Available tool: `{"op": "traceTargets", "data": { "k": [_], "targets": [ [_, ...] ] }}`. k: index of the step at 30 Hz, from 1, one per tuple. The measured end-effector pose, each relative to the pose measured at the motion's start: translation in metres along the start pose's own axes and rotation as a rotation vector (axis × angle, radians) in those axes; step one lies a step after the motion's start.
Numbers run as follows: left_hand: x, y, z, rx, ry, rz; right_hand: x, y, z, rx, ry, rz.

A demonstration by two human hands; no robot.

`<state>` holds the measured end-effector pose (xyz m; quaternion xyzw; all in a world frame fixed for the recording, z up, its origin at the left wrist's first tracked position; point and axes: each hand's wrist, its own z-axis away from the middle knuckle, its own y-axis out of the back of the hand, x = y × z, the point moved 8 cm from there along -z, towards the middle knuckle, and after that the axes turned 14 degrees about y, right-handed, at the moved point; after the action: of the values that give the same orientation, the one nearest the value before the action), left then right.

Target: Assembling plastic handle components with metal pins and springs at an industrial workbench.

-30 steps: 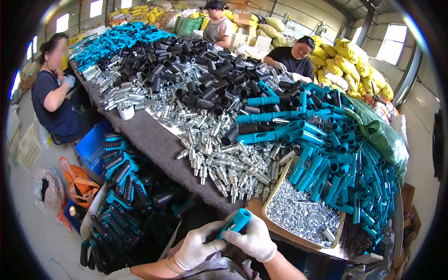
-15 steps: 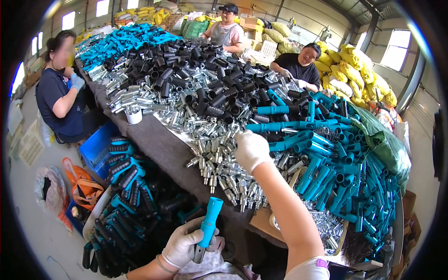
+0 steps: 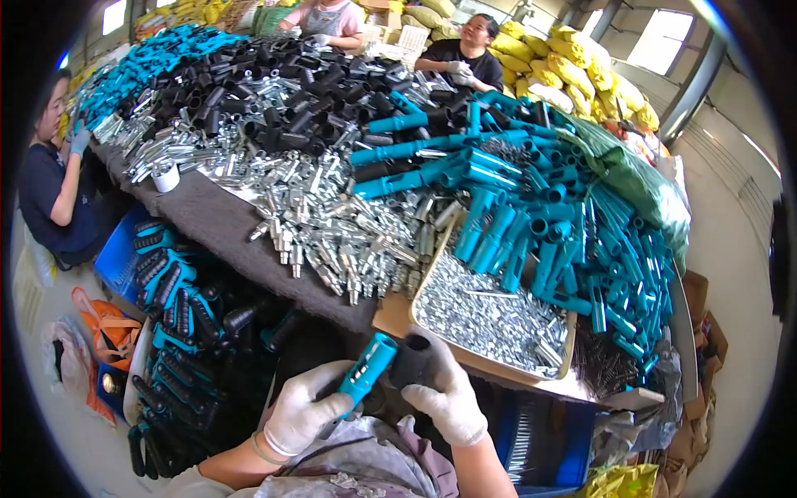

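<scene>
We grip the teal tube point(image 3: 368, 371) in our left hand point(image 3: 300, 417) and, it seems, a black sleeve point(image 3: 412, 358) in our closed right hand point(image 3: 447, 397), ends close for joining

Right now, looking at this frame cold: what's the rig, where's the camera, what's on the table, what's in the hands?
No machine here: a person works with two white-gloved hands. The picture comes from a fisheye camera on their head, looking down, so straight edges bend. The left hand holds a teal plastic tube; the right hand holds a black sleeve beside it. On the table lie heaps of silver metal fittings, black sleeves and teal tubes, plus a shallow cardboard tray of small metal pieces. Other people sit around the table.
</scene>
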<state>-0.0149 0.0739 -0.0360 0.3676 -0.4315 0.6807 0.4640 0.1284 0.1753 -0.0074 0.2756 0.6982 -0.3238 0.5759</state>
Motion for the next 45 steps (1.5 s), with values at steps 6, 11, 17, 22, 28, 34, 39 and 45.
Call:
{"op": "traceTargets", "data": {
  "k": [6,11,17,22,28,34,39,45],
  "targets": [
    [-0.006,-0.035,0.005,-0.104,-0.142,-0.367,0.016,0.032,0.023,0.227,0.163,-0.514],
    [-0.038,-0.050,0.004,-0.183,0.136,-0.354,0.027,0.028,0.035,0.229,0.134,-0.657],
    [-0.040,-0.062,-0.001,-0.142,0.145,-0.184,0.025,0.038,0.044,0.248,0.086,0.059],
    [-0.063,-0.068,-0.007,-0.283,0.289,0.116,0.007,0.050,0.048,0.154,-0.008,0.349],
    [-0.064,-0.075,-0.007,-0.317,0.319,0.071,-0.010,0.045,0.046,0.073,0.496,0.378],
    [-0.017,-0.088,-0.014,-0.120,-0.117,-0.265,-0.024,0.038,0.061,0.086,0.606,0.615],
    [-0.040,-0.077,-0.018,-0.111,-0.164,-0.524,-0.039,0.044,0.062,-0.161,0.564,0.444],
    [-0.055,-0.083,-0.027,-0.248,0.082,-0.478,-0.105,0.182,0.095,0.492,0.659,1.304]
  ]
}}
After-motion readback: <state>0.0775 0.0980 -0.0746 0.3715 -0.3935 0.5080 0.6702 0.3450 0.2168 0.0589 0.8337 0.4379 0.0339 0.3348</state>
